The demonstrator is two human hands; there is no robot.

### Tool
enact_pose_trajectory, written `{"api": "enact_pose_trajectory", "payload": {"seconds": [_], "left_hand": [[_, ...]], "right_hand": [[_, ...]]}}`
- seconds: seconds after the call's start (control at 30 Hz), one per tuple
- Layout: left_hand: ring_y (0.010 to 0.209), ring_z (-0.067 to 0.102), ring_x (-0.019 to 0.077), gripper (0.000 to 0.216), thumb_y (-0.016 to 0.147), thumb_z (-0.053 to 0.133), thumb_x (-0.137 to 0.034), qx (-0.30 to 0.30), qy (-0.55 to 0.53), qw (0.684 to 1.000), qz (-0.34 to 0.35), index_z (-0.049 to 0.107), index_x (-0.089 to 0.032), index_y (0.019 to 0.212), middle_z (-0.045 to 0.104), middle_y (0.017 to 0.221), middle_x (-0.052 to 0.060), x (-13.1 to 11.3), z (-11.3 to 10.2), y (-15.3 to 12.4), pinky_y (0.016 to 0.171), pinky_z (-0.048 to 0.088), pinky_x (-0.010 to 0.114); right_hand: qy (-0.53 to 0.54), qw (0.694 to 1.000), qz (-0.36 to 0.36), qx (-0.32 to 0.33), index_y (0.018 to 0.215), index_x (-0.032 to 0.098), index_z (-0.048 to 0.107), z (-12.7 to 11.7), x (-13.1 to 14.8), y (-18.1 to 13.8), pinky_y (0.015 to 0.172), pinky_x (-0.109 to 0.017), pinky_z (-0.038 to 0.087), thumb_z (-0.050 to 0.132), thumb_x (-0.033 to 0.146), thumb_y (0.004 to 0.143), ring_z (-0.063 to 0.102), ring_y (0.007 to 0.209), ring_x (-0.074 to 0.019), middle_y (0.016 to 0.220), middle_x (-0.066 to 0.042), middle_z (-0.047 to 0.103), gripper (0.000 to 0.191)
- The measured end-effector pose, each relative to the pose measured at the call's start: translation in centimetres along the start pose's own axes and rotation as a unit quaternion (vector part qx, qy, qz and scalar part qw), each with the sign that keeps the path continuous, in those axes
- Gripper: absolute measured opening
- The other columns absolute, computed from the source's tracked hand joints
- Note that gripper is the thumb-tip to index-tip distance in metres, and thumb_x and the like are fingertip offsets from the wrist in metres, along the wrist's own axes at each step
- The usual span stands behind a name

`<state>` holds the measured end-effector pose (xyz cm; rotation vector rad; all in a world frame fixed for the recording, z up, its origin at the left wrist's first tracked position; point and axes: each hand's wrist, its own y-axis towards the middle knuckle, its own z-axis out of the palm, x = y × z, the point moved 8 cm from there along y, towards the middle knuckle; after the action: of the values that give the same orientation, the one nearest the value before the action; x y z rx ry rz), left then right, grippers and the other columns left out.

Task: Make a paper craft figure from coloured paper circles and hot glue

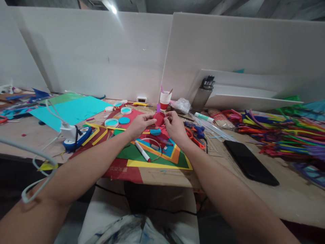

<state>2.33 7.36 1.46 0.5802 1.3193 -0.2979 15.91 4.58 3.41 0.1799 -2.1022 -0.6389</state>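
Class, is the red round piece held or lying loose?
Held: the left hand and the right hand have the red round piece between them, at opposite edges.

White panels (96,51): we see them standing along the far side.
Ceiling (162,6): grey, beams (228,6) showing above the panels.
Light (113,10): one bright spot, far, left of centre.
Table (12,130): we face its wide top, pale at left, brown at right.

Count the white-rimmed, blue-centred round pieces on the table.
3: nearest piece, left of the blue disc; middle piece, beyond that disc; farthest piece, farther back left. All lie left of the held red disc; others may be hidden.
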Motion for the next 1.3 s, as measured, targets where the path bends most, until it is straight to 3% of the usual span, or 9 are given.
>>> {"api": "enact_pose_trajectory", "payload": {"seconds": [0.2,0.47,0.67,1.0,1.3], "left_hand": [[0.099,0.065,0.0213,0.043,0.064,0.082,-0.028,0.047,-0.015,0.999,0.007,0.068,-0.014,0.102,0.069,0.105,0.010,-0.3,0.6,-0.1,0.089,0.051,0.037],[0.097,0.065,0.0179,0.034,0.076,0.074,-0.030,0.053,-0.122,0.990,-0.048,0.063,-0.013,0.103,0.068,0.104,0.010,0.1,1.0,-0.2,0.096,0.049,0.040],[0.099,0.066,0.0208,0.031,0.085,0.063,-0.030,0.071,-0.155,0.983,-0.069,0.061,-0.014,0.111,0.068,0.110,0.013,0.7,1.1,-0.3,0.094,0.051,0.041],[0.100,0.067,0.0226,0.034,0.083,0.067,-0.029,0.103,-0.138,0.983,-0.060,0.061,-0.020,0.115,0.067,0.116,0.012,1.0,1.8,-0.4,0.093,0.051,0.042],[0.098,0.067,0.0210,0.043,0.075,0.074,-0.037,0.091,-0.092,0.990,-0.061,0.064,-0.014,0.111,0.069,0.109,0.013,1.0,1.2,-0.2,0.090,0.053,0.037]], "right_hand": [[0.009,1.000,-0.020,0.008,0.089,0.021,0.049,0.1,0.4,0.1,0.065,-0.028,0.040,0.044,0.019,0.083,0.055,0.068,-0.0158,0.076,-0.001,0.059,0.009],[-0.044,0.998,-0.043,0.010,0.080,0.021,0.052,0.2,0.8,-0.1,0.066,-0.031,0.040,0.052,0.023,0.080,0.054,0.070,-0.0175,0.076,-0.003,0.061,0.002],[-0.030,0.996,-0.081,-0.028,0.097,0.020,0.055,-0.6,1.6,-0.1,0.068,-0.031,0.042,0.056,0.019,0.077,0.053,0.072,-0.0167,0.080,-0.002,0.058,0.020],[-0.072,0.984,-0.152,-0.056,0.084,0.019,0.062,-1.6,3.6,-0.6,0.068,-0.030,0.043,0.054,0.016,0.082,0.053,0.074,-0.0168,0.083,-0.004,0.056,0.009],[-0.126,0.974,-0.180,-0.062,0.083,0.019,0.062,-1.8,4.3,-0.7,0.069,-0.031,0.044,0.055,0.015,0.080,0.054,0.076,-0.0180,0.083,-0.005,0.057,0.008]]}}
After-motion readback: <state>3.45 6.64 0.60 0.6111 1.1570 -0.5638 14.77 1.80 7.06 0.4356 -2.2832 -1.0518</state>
